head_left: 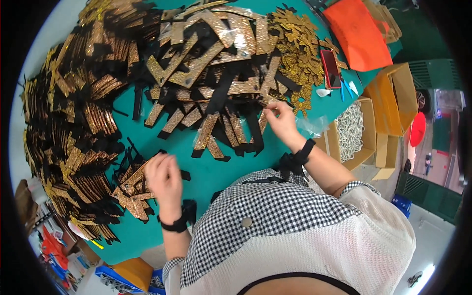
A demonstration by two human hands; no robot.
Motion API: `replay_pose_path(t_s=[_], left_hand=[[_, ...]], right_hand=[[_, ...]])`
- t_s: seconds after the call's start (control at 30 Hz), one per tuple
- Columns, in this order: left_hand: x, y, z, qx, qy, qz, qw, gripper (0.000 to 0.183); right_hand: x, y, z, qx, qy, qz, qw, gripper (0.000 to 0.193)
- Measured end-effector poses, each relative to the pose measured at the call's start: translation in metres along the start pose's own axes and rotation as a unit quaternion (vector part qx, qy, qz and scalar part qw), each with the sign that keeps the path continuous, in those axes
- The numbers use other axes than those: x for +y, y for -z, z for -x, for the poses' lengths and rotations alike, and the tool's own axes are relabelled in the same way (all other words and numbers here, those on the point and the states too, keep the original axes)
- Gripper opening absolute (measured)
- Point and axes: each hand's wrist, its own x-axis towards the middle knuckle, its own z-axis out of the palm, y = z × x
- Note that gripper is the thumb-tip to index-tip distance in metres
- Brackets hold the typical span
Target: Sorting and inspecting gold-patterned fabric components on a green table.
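Observation:
My left hand (164, 179) is raised over a small loose heap of gold glitter strips with black fabric ends (132, 196). Its fingers look curled but are smeared by motion, so what they hold is unclear. Thumb and fingers of my right hand (282, 123) pinch the edge of a gold glitter strip (268, 100) at the right side of the big central pile. That pile of gold and black strips (216, 64) spreads over the green table (196, 172), with some pieces under clear plastic.
Stacked black-and-gold bundles (73, 167) line the table's left side. Gold cut-out pieces (300, 54) lie at the back right, near a red-edged phone (331, 69), blue-handled pliers (348, 88) and an orange bag (356, 34). A cardboard box of metal rings (350, 132) stands at the right.

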Motion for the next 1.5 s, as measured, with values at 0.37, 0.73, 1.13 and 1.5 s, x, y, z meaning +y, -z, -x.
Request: replay_pose_path(t_s=[0.37,0.73,1.13,1.5], left_hand=[[0.098,-0.171,-0.037,-0.368,0.160,0.294,0.868,0.048],[0.124,-0.138,-0.041,-0.380,0.067,0.280,0.879,0.018],[0.120,-0.131,-0.028,-0.302,0.342,0.485,0.746,0.027],[0.079,-0.097,-0.037,-0.333,0.269,0.390,0.815,0.017]], right_hand=[[0.019,0.034,0.007,0.042,0.082,0.043,0.995,0.036],[-0.009,0.066,0.038,0.172,0.270,0.000,0.947,0.037],[-0.017,0.035,0.050,0.087,0.387,-0.077,0.915,0.009],[0.171,0.103,0.075,0.185,-0.183,-0.272,0.927,0.013]])
